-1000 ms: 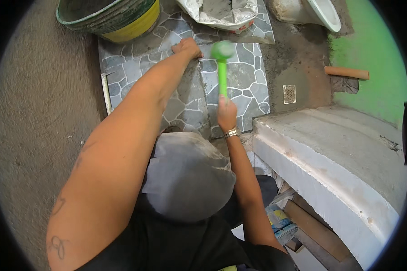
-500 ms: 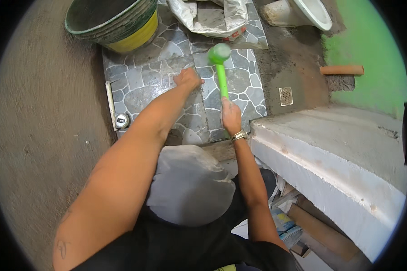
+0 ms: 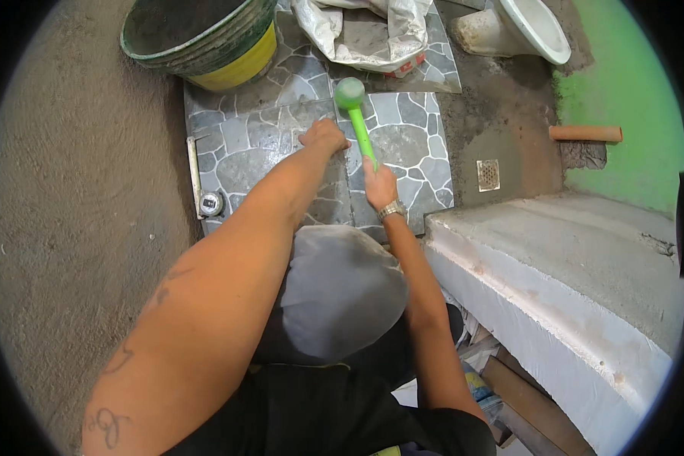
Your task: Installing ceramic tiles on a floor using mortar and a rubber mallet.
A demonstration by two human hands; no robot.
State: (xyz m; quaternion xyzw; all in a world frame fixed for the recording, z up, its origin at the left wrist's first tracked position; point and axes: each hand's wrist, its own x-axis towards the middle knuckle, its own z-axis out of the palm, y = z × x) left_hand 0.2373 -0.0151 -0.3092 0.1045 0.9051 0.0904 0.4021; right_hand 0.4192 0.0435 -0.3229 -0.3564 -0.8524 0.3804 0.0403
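Note:
My right hand grips the handle of a green mallet. The mallet's rounded head is over the tiles, just beyond my left hand. My left hand rests closed at the joint between two grey stone-patterned floor tiles with pale lines. Its fingers curl down, and anything in them is hidden from view. A watch circles my right wrist. My left arm stretches across the tiles, left of my grey-covered knee.
A green and yellow bucket and an open white sack stand on the far tiles. At right are a toilet bowl, a floor drain, an orange pipe and a low concrete wall. A tape measure lies left.
The mallet's head has swung left, closer to my left hand. My right hand has shifted slightly left. My left hand stays at the tile joint, while the whole view has shifted a little.

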